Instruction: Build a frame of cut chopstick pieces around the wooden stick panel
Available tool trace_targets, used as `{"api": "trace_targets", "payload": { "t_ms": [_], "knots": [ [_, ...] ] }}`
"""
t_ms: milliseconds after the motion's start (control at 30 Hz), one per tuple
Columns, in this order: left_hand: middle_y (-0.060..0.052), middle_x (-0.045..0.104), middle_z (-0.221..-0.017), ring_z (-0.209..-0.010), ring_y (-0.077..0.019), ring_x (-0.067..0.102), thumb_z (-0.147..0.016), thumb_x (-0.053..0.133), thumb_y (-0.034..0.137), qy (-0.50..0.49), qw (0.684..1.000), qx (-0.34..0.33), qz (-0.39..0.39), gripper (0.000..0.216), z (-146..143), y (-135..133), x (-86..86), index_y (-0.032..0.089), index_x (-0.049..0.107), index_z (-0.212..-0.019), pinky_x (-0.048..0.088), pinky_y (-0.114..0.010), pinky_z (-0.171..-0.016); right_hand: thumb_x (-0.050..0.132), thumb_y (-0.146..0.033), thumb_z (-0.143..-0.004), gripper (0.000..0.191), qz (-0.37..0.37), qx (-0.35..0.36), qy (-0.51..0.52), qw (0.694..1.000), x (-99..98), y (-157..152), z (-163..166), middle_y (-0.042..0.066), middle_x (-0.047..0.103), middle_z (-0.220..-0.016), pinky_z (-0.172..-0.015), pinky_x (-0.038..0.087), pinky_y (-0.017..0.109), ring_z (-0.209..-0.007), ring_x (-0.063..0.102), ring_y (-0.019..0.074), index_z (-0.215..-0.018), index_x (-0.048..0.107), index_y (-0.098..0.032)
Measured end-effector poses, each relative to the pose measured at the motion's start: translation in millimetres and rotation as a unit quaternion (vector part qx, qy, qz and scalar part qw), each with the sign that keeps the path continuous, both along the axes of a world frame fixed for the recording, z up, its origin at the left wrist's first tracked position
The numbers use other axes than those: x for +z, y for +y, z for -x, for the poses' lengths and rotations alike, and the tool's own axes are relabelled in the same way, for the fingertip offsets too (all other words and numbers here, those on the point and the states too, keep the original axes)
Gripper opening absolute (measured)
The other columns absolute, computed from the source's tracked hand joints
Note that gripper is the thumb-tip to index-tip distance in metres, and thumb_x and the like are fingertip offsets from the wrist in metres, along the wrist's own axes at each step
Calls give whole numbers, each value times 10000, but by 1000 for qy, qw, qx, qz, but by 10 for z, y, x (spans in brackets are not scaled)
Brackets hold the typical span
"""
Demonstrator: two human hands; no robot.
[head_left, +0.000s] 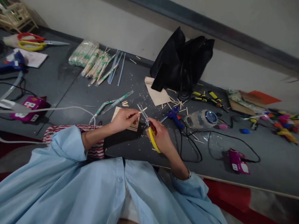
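My left hand (123, 119) pinches a thin wooden stick (142, 110) whose tip pokes out toward the blades. My right hand (161, 138) grips red-and-yellow scissors (151, 132); their blades (142, 111) are apart around the stick's end. Under my left hand lies a small panel of glued sticks (133, 126) on the dark table (70, 84). Short stick offcuts (125, 103) and wood crumbs lie just beyond.
A blue glue gun (174, 115) with black cable lies right of my hands, beside a tape roll (202, 119). Wrapped chopstick packs (93, 60), a black bag (182, 62), pliers (206, 99), magenta power strips (29, 107) (238, 160) and a second pair of scissors (32, 42) are around.
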State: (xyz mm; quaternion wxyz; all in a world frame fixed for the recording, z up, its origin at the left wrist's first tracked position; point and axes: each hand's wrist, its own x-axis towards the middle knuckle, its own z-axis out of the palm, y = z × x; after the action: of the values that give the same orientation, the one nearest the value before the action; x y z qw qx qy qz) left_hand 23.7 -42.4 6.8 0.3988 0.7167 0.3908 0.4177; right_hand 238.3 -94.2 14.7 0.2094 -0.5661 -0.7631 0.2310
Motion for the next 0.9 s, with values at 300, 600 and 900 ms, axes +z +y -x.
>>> {"api": "trace_targets", "payload": {
  "t_ms": [300,600,900],
  "knots": [
    [-5,631,-604,-554,-107,570,-902,504,153,106,978,23,-180,214,36,25,-95,152,628,-728,379,-198,-553,586,-152,-837,471,-1,-4,-43,999,17,-17,77,79,665,-959,-721,531,330,-753,613,198,-1303,601,-214],
    [-23,670,-699,-633,-133,625,-944,453,155,152,958,16,-243,209,53,-8,-122,163,638,-846,421,-225,-600,559,-203,-890,330,-32,-7,-67,997,59,-43,126,89,702,-967,-743,504,329,-814,640,223,-1214,622,-198],
    [-1,624,-668,-606,-113,581,-987,468,242,86,982,11,-170,236,1,-30,-73,170,583,-794,407,-209,-591,497,-153,-889,280,-31,-7,-60,998,2,-57,117,51,694,-861,-671,448,281,-709,608,188,-1135,622,-200]
  ]
}}
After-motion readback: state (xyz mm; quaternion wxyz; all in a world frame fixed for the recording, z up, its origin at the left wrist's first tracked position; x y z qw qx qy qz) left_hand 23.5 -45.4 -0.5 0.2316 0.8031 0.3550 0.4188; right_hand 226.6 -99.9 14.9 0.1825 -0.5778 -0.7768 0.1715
